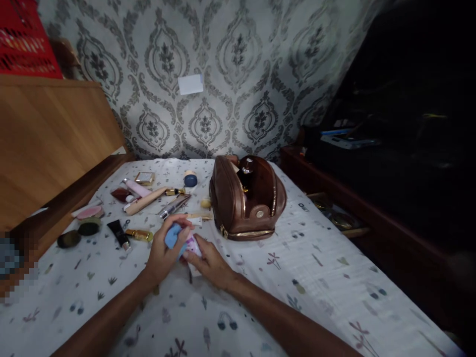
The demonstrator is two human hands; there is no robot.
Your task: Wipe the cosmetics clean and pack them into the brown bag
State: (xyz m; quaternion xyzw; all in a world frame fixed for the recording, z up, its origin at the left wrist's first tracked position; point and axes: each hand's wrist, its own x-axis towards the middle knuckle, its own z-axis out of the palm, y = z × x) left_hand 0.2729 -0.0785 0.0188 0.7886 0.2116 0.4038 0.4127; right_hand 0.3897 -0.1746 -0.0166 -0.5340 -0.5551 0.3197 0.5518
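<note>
Both my hands meet over the white patterned bedsheet (pixel 305 277). My left hand (pixel 163 255) grips the blue cap (pixel 171 236) of a small white and pink bottle (pixel 192 246). My right hand (pixel 210 263) holds the bottle's body from the right. An open brown leather cosmetic bag (pixel 245 198) stands just beyond my hands, to the right, with dark items inside.
Several cosmetics lie scattered at the left: a black tube (pixel 119 234), gold lipstick (pixel 139 235), pink compact (pixel 89 212), dark round compacts (pixel 78 234), brushes (pixel 173 206), a blue-capped jar (pixel 190 178). A wooden headboard (pixel 52 139) rises left; a dark wooden shelf (pixel 353 198) runs right.
</note>
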